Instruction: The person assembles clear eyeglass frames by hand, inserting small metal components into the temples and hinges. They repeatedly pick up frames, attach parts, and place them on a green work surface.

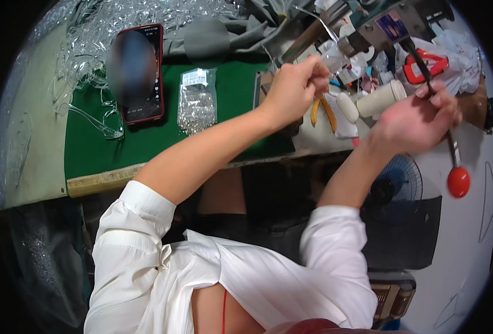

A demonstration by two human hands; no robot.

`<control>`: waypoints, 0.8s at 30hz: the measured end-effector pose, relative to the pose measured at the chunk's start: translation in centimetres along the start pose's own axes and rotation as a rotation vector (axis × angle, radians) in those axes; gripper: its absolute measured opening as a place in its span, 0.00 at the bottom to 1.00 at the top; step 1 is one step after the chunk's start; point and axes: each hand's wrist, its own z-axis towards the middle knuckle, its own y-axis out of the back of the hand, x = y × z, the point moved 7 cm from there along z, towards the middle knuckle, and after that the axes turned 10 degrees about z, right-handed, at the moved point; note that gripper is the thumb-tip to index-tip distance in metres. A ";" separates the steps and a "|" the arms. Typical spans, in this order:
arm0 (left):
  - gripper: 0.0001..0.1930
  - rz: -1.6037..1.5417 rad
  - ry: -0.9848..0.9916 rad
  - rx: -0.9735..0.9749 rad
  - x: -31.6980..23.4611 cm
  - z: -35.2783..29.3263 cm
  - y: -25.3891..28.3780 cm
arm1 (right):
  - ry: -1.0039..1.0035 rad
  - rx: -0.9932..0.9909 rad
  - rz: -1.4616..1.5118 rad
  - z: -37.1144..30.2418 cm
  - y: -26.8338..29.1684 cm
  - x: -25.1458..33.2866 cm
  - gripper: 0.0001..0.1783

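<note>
At the nose of a grey bench press, my left hand pinches a clear plastic eyeglass piece. The fingers hide part of that piece, and its exact shape is hard to make out. My right hand is closed around the dark press lever, which slants down past the wrist to a red ball knob. A clear eyeglass frame lies at the left on the green mat, below a large heap of clear plastic frames.
A phone in a red case and a bag of small metal parts lie on the mat. Yellow-handled pliers, a white bottle and a red tool crowd around the press. Below the bench stands a fan.
</note>
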 end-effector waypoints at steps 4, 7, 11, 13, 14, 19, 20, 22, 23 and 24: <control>0.07 0.208 -0.076 0.032 -1.3 -0.4 1.7 | -0.424 0.074 0.104 6.6 3.0 -2.6 0.12; 0.11 0.389 -0.161 0.077 -3.7 -2.0 3.6 | -0.232 -0.017 -0.186 6.8 0.8 -1.6 0.15; 0.28 0.202 -0.118 0.290 -8.3 -9.1 7.8 | -0.512 -0.115 -0.188 -7.3 0.3 -2.7 0.15; 0.32 0.194 0.014 0.430 -9.7 -13.2 10.6 | -0.933 0.558 -0.237 -17.6 -6.9 -2.8 0.15; 0.33 0.405 -0.007 0.504 -10.4 -15.1 11.9 | -0.946 0.769 -0.218 -20.4 -10.0 -1.8 0.16; 0.35 1.317 -0.493 0.105 -16.3 -18.8 20.9 | -0.550 1.207 -0.323 -25.0 -14.6 0.9 0.22; 0.34 1.181 -0.463 -0.130 -17.0 -19.8 22.8 | -0.558 1.215 -0.324 -25.4 -14.6 0.8 0.23; 0.35 0.904 -0.317 -0.427 -16.6 -21.6 25.8 | -0.526 1.203 -0.349 -25.6 -14.4 0.5 0.24; 0.37 0.772 -0.209 -0.493 -15.9 -22.3 26.8 | -0.517 1.180 -0.359 -25.7 -14.0 0.6 0.24; 0.37 0.584 -0.019 -0.463 -14.6 -23.2 27.3 | -0.513 1.158 -0.372 -25.8 -13.5 0.9 0.24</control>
